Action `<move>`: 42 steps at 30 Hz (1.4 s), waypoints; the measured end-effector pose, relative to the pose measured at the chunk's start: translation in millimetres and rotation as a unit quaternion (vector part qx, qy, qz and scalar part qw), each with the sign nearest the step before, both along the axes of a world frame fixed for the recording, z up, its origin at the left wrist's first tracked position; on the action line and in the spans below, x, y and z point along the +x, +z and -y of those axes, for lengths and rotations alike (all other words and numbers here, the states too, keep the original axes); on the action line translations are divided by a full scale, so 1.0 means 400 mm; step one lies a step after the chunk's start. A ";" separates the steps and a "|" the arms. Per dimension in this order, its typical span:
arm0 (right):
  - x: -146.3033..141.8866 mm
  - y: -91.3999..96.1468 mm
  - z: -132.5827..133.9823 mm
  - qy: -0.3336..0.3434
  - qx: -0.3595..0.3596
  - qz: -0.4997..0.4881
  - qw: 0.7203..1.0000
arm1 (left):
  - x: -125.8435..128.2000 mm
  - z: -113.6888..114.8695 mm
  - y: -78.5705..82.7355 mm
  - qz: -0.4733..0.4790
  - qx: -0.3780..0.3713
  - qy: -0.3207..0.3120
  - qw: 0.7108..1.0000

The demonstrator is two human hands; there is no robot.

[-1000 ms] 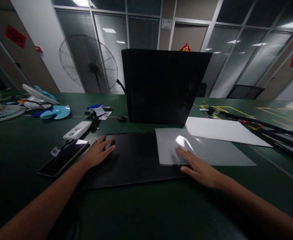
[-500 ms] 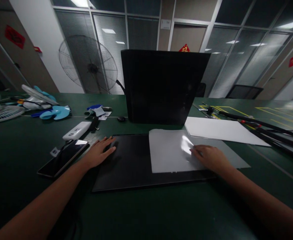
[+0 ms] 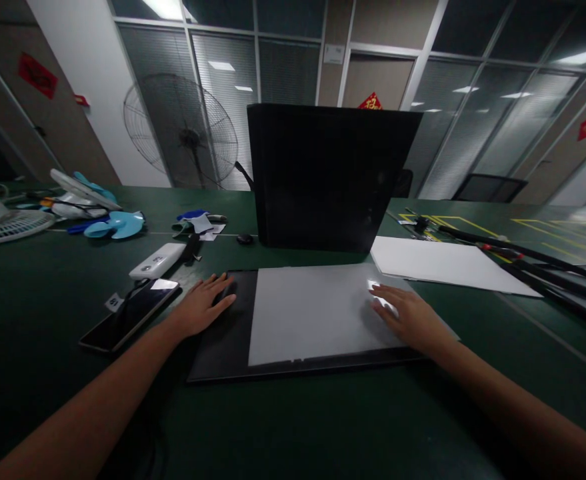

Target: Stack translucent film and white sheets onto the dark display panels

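A flat black rectangular panel (image 3: 223, 350) lies on the green table. Over most of it, apart from its left end and front strip, rests a translucent whitish plastic sheet (image 3: 307, 313). My left hand (image 3: 205, 307) lies at the panel's left edge, fingers spread, holding nothing. My right hand (image 3: 407, 317) lies flat over the right part of the sheet with its fingers apart; a bright reflection shows by the fingertips. The sheet's right end is partly hidden under that hand and forearm.
Behind the panel stands a large black box-like object (image 3: 333, 177). White sheets (image 3: 447, 263) lie at back right, beside black rods (image 3: 563, 287). On the left are a smartphone (image 3: 130, 317), a white device (image 3: 157, 260), a blue fan blade (image 3: 115, 225) and a small black mouse-like object (image 3: 245, 239).
The translucent sheet has slid left across the black panel. My right hand's fingers have gone from curled at the sheet to spread flat on it. My left hand stays put.
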State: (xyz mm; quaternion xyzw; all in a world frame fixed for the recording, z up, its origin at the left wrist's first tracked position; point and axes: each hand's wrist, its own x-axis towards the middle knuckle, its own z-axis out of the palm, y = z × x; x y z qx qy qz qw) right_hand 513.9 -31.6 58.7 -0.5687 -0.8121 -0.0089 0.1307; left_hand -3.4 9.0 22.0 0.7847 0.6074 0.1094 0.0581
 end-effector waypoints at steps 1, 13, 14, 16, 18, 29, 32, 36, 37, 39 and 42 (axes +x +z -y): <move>0.012 -0.003 -0.009 -0.032 0.017 0.018 0.999 | -0.001 -0.002 -0.003 -0.001 0.002 0.001 1.000; -0.054 -0.019 0.035 0.139 -0.077 -0.054 0.986 | -0.011 -0.009 -0.014 -0.007 -0.011 -0.010 1.000; -0.054 -0.020 0.033 0.136 -0.072 -0.055 0.987 | -0.012 -0.011 -0.015 -0.007 -0.012 -0.009 1.000; -0.043 -0.023 0.021 0.103 -0.042 -0.052 0.992 | -0.015 -0.015 -0.017 -0.002 -0.014 -0.007 1.000; -0.022 -0.026 0.004 0.043 -0.005 -0.042 0.998 | -0.017 -0.016 -0.017 0.002 -0.013 -0.005 1.000; 0.048 0.003 -0.024 -0.201 -0.029 0.057 0.977 | -0.005 0.008 0.018 -0.013 -0.025 -0.019 0.999; 0.042 0.002 -0.023 -0.184 -0.028 0.063 0.981 | -0.006 0.007 0.016 -0.002 -0.023 -0.022 0.999; 0.052 -0.004 -0.024 -0.144 -0.018 0.024 0.989 | -0.007 -0.001 0.010 0.022 -0.014 -0.009 1.000; 0.060 -0.007 -0.027 -0.126 -0.018 0.004 0.992 | -0.007 -0.003 0.009 0.026 -0.012 -0.002 1.000; 0.085 -0.017 -0.042 -0.085 -0.024 -0.037 0.995 | -0.007 -0.007 0.009 0.030 -0.010 0.013 0.999; 0.134 -0.039 -0.083 -0.052 -0.009 -0.076 0.996 | -0.005 -0.010 0.009 0.030 -0.010 0.040 0.999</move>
